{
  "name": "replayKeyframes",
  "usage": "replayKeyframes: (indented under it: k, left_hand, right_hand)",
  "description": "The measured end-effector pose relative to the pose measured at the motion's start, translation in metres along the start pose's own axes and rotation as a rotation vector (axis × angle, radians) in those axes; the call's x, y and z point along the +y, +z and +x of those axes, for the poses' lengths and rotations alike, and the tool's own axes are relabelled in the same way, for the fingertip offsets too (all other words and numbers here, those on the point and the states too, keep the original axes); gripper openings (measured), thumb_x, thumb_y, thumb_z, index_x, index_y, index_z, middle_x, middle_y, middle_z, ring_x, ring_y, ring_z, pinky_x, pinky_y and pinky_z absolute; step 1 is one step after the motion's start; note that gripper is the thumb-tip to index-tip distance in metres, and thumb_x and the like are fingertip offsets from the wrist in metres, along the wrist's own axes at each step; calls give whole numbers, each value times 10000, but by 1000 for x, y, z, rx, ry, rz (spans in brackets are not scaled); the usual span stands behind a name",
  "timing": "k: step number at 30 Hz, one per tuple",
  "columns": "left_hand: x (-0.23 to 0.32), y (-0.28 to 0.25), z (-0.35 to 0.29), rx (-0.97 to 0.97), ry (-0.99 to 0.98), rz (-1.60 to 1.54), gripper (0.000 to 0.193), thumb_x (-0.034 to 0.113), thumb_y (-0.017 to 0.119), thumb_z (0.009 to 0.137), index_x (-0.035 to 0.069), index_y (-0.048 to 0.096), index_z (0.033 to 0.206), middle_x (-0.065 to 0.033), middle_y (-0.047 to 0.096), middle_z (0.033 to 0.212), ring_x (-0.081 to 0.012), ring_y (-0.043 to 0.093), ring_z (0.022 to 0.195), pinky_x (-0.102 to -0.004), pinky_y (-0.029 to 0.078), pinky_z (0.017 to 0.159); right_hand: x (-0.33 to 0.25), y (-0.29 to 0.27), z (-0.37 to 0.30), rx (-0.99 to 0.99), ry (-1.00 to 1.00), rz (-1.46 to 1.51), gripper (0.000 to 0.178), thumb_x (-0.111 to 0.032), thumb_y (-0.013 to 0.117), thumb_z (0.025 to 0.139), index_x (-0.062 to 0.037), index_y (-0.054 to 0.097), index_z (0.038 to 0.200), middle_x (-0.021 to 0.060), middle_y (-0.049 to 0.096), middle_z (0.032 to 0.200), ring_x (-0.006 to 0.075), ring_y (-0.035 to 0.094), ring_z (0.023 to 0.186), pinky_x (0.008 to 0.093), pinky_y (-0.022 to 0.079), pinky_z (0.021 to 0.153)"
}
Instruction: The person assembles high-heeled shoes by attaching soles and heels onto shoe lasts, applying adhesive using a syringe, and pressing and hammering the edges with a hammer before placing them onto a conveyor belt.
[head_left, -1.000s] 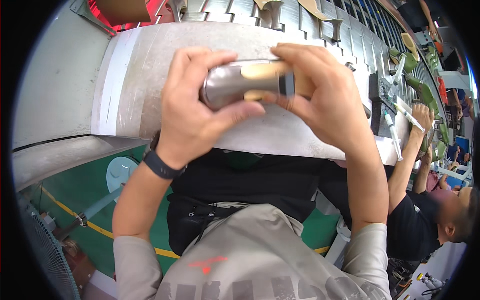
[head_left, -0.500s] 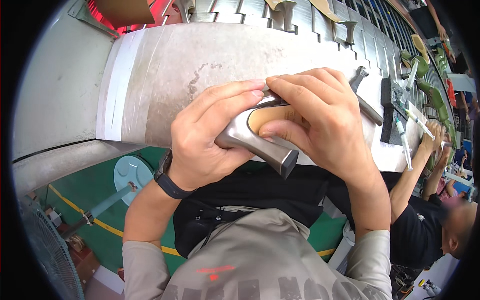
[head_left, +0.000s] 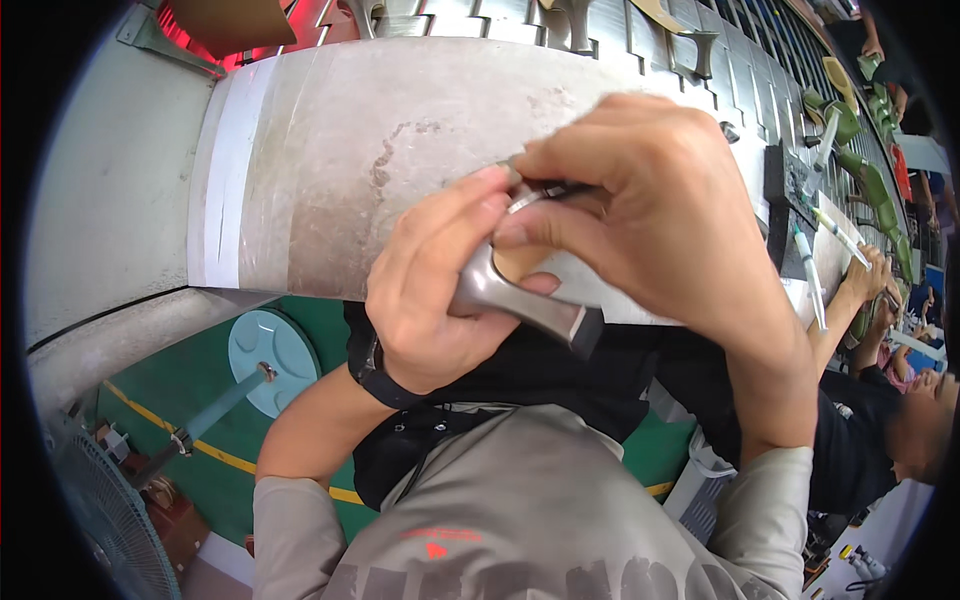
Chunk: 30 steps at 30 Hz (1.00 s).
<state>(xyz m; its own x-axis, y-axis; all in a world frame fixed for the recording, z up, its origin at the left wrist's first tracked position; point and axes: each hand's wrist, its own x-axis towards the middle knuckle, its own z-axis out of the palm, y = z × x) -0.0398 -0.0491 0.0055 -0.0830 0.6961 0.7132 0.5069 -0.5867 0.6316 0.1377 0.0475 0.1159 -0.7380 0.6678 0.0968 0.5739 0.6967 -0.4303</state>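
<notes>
Grey metal piece (head_left: 520, 300), curved w/ a squared dark end, sits between both hands just above the near edge of the worn grey worktable (head_left: 330, 150), close in front of the person's chest. Left hand (head_left: 440, 290) is wrapped round the piece from the left, fingers closed over its top, thumb pressed on the tan inner face; black band (head_left: 385, 375) on that wrist. Right hand (head_left: 640, 210) comes over from the right, fingertips pinched tight on the upper end of the same piece, touching the left fingers, so hands are together & both clamped on it. What exactly the right fingertips pinch is too blurred to tell. White strip (head_left: 225, 180) runs along the table's left end. Below the table: green floor w/ a yellow line, a pale blue round stool (head_left: 272, 355) & part of a fan guard (head_left: 110, 520) at lower left. Person wears a grey shirt over a black apron. To the right, well apart, another person in black (head_left: 880, 420) rests an arm on the same table near white pens (head_left: 810, 275) & green shaped parts (head_left: 870, 190) lined up along the far side.
</notes>
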Motion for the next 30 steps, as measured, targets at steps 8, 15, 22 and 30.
replayKeyframes:
  k: [8, 15, 22, 30]
  left_hand:
    - [12, -12, 42, -448, -122, -92, 868, -10, 847, 661, -41, 550, 1477, -272, 561, 1522, -410, 583, 1390, -437, 483, 1144]
    - [15, -14, 40, -512, -121, -62, 856, -63, 762, 650, -41, 556, 1481, -277, 561, 1521, -430, 541, 1430, -465, 447, 1172]
    - [18, -10, 36, -537, -89, 14, 785, 14, 829, 735, -1, 575, 1477, -264, 578, 1508, -440, 554, 1416, -538, 421, 1172]
    - [10, -4, 20, -493, 19, 67, 710, 66, 828, 797, 5, 574, 1457, -262, 590, 1496, -430, 586, 1388, -590, 420, 1151]
  right_hand:
    - [54, 4, -19, 220, -332, -97, 568, -344, 841, 790, -7, 734, 1234, 143, 735, 1216, 340, 680, 1124, 429, 542, 943]
    - [53, 8, -20, 229, -368, -19, 543, -305, 867, 729, -12, 754, 1172, 106, 753, 1123, 312, 695, 1012, 434, 526, 891]
    - [49, 5, -24, 214, -310, 34, 538, -312, 904, 671, -27, 776, 1109, 84, 768, 1080, 290, 700, 964, 414, 517, 876]
    - [40, -4, -20, 137, -241, 7, 465, -329, 933, 620, -55, 796, 969, 53, 788, 973, 256, 694, 849, 415, 515, 841]
